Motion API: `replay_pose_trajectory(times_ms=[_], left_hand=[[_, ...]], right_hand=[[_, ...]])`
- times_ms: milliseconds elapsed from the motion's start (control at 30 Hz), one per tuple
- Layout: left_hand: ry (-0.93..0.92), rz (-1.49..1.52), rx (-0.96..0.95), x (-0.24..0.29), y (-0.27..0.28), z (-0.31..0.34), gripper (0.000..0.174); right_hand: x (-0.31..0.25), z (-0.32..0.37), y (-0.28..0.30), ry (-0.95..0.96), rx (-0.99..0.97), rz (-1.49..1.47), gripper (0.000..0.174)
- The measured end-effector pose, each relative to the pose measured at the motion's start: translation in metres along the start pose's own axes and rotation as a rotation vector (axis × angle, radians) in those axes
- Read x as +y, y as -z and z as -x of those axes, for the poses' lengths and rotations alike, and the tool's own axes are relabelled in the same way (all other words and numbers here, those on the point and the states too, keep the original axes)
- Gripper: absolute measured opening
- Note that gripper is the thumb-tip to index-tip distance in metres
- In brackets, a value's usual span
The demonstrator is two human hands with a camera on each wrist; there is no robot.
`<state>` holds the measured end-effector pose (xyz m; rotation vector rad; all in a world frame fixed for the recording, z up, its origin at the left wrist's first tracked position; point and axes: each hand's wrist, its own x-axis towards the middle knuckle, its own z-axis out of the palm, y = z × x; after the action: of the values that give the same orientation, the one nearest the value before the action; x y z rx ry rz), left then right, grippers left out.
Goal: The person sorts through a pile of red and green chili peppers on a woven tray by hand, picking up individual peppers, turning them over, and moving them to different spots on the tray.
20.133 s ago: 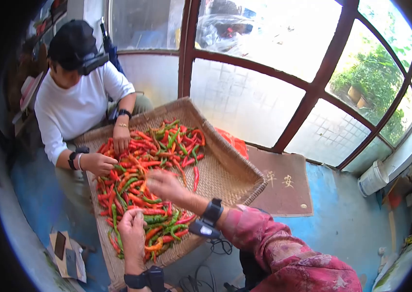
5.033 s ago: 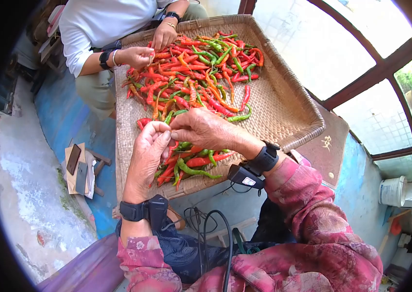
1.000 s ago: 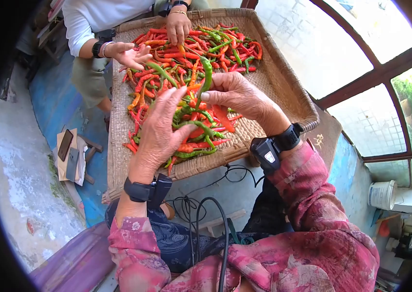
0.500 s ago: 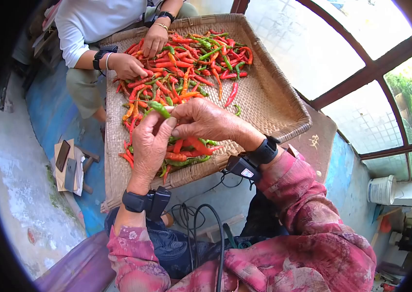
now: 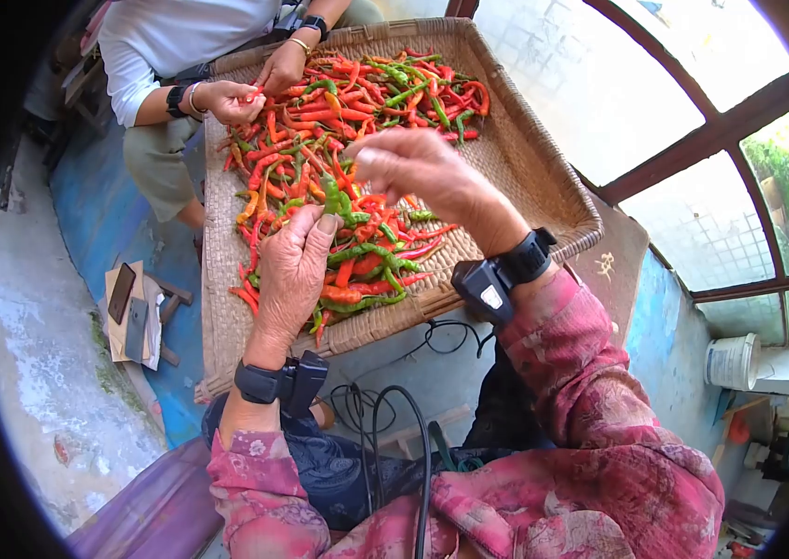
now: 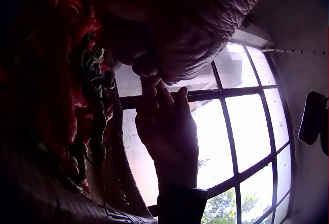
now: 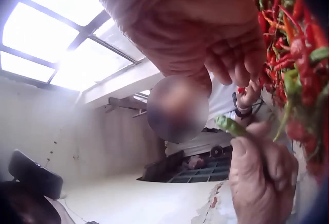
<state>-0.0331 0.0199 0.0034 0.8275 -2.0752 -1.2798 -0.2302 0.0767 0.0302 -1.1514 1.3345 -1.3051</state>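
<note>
My left hand [image 5: 287, 275] pinches a green chili pepper [image 5: 331, 194] between thumb and fingers, over the near part of the chili pile. The right wrist view shows that pepper [image 7: 230, 125] sticking out past the left thumb. My right hand [image 5: 436, 177] is raised to the right of it, apart from the pepper, fingers loosely bent and blurred, with nothing visible in them. Red, orange and green chili peppers [image 5: 357, 102] lie heaped in a shallow woven basket [image 5: 530, 172]. In the dark left wrist view, my left hand [image 6: 190, 23] hides the pepper it holds.
Across the basket sits another person in a white top [image 5: 180, 42], a small red piece at the fingertips [image 5: 241, 102]. Black cables [image 5: 376, 410] hang below the basket's near edge. Two phones [image 5: 121, 291] lie on a low stool at left. A white bucket [image 5: 732, 363] stands at right.
Half a second ago both my hands met at the green pepper; now the right hand has moved up and right, away from it. The left hand keeps the pepper. The other person's hands have come together.
</note>
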Motion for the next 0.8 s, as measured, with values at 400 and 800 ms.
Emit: replay_pose_trajectory(times_ms=[400,800], left_hand=[[-0.228,-0.274,0.14,-0.002,-0.004,-0.006,0.023],[-0.283,-0.538,-0.115,-0.012,-0.01,-0.008,0.036]], right_hand=[[-0.019,-0.001,0.023,-0.078,0.085,0.179,0.029],[0.043,-0.041,0.039,0.124,0.193,0.652,0.037]])
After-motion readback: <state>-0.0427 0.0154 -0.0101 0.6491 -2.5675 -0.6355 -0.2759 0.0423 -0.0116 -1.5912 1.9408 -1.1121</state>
